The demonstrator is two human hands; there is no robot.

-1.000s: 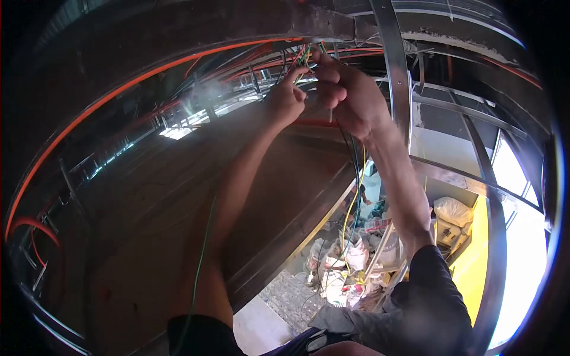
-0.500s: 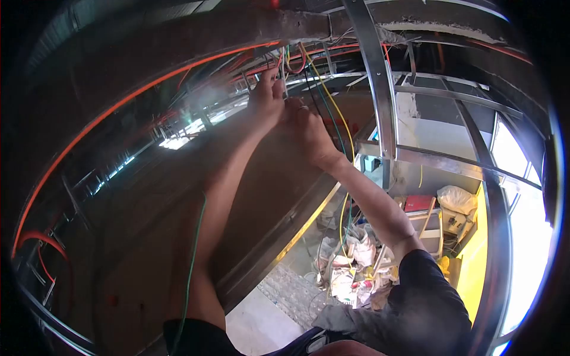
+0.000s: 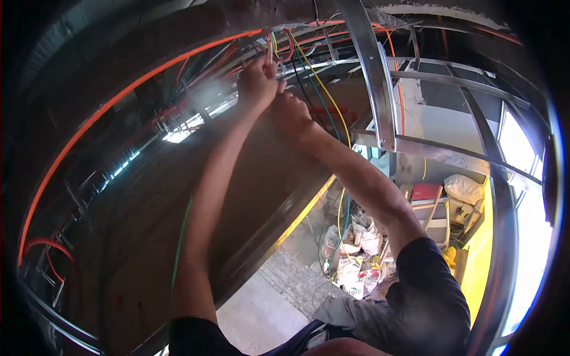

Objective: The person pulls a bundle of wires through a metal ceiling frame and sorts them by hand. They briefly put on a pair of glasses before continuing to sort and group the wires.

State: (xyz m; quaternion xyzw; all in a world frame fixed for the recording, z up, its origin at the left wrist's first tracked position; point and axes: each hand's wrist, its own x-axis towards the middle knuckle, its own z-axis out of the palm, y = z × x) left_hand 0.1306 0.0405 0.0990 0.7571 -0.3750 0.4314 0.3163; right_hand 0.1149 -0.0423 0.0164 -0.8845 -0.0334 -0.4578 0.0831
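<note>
Overhead, my left hand (image 3: 256,84) is closed, its fingers around a bunch of thin electrical wires (image 3: 271,48) that hang from the orange conduit's end. My right hand (image 3: 291,111) is just below and right of it, fingers curled in, close against the left. What the right fingers grip is hidden. Beside the hands, a yellow wire (image 3: 325,83) and a green wire (image 3: 320,89) run down past my right forearm. A red wire (image 3: 290,52) loops close above the left hand.
An orange conduit (image 3: 119,102) curves along the dark beam at left. A metal stud (image 3: 371,71) hangs right of my hands, joined to a cross rail (image 3: 439,152). Below lie bags and debris (image 3: 362,243), a yellow panel (image 3: 478,249) and a brown board (image 3: 267,172).
Both hands have shifted slightly left, and the right hand has come closer beneath the left. The view has tilted a little, moving the wires and frame with it.
</note>
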